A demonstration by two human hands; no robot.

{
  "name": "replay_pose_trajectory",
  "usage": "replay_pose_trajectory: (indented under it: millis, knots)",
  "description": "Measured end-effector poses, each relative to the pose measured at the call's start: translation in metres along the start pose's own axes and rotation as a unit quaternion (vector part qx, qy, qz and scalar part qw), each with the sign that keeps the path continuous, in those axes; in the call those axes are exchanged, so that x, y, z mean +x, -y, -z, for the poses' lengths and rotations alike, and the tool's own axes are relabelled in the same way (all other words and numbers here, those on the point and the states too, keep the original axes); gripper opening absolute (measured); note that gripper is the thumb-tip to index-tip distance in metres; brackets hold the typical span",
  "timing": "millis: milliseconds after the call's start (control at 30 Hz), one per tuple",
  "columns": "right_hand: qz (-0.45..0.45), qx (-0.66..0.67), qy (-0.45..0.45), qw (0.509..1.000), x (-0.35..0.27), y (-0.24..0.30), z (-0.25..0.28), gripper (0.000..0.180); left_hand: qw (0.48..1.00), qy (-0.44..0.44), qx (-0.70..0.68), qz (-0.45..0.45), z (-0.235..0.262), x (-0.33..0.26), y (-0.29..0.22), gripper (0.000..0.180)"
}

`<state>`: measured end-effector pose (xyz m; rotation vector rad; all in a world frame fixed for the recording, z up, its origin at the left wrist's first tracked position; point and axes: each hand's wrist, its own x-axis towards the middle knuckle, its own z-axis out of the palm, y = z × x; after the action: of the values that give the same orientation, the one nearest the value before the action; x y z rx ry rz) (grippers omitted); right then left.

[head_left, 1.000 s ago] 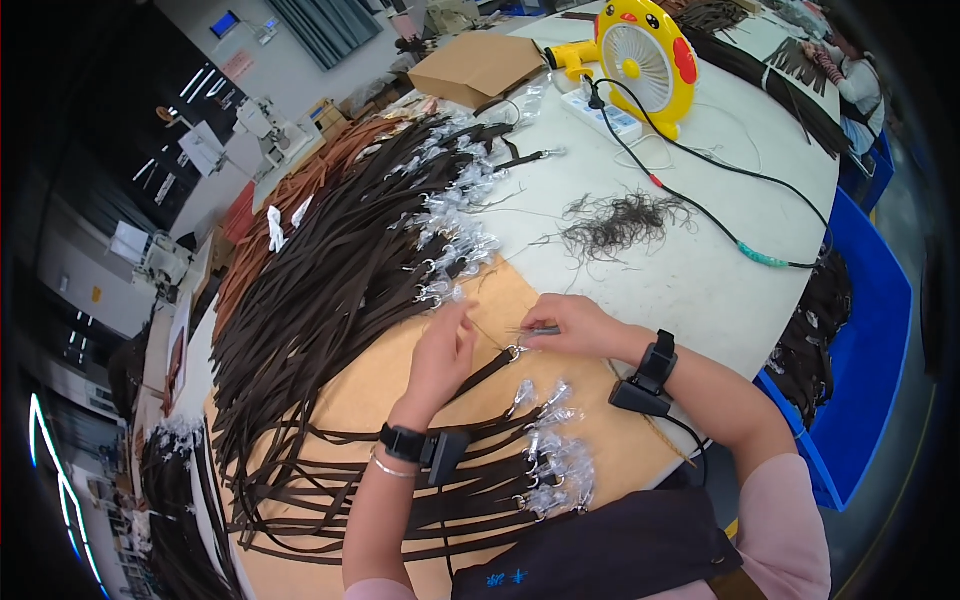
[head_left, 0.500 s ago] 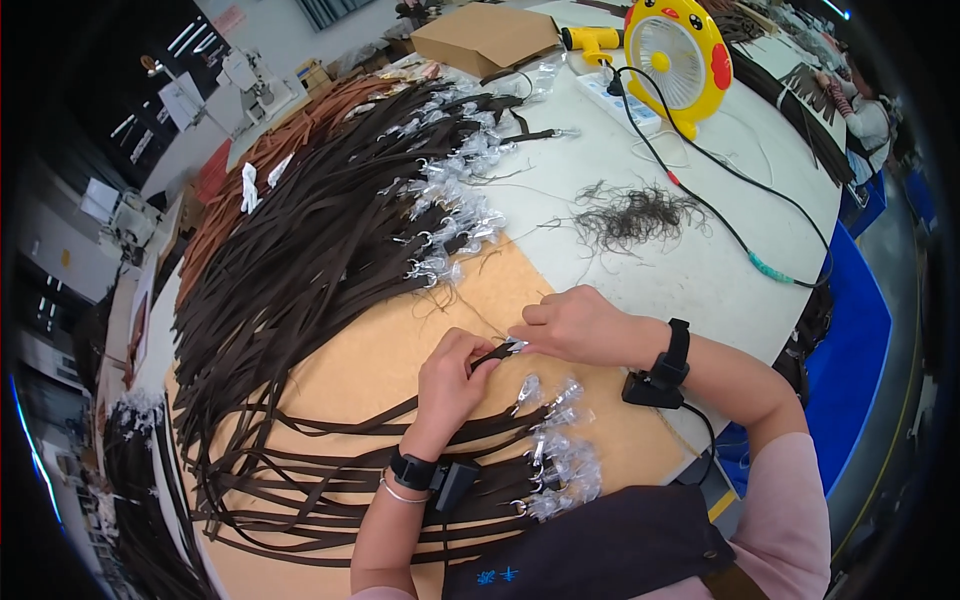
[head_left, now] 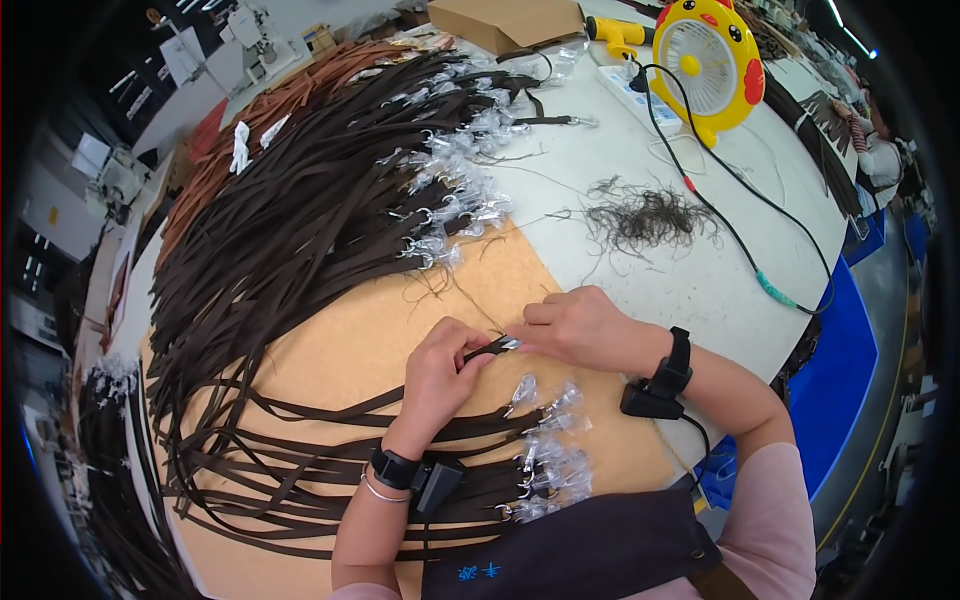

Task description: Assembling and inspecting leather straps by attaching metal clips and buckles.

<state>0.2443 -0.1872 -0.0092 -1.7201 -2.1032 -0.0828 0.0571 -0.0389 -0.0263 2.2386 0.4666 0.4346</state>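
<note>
- pinching a dark brown strap near picture centre, the left hand has its grip clenched around the strap's end.
- the right hand, at three o'clock of the left one, closes its fingertips on the small metal clip at the strap's tip; both hands meet there over the tan board.
- at six o'clock of the hands lie finished straps with plastic-wrapped clasps.
- at eleven o'clock a big pile of dark straps covers the tabletop.
- at one o'clock sit a thread tangle and a yellow fan.
</note>
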Motion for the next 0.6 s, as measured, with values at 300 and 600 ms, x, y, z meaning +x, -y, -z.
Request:
replay_pose_trajectory:
  millis: [300,600]
  knots:
    - [0.005,-0.001,0.004,1.0,0.0,-0.002,-0.005,0.021,1.0,0.002,-0.012,0.01,-0.001,0.001,0.0,0.02]
    - [-0.007,0.073,-0.07,0.995,0.001,-0.007,-0.013,0.022,1.0,0.002,-0.018,-0.005,-0.001,0.0,0.003,0.019]
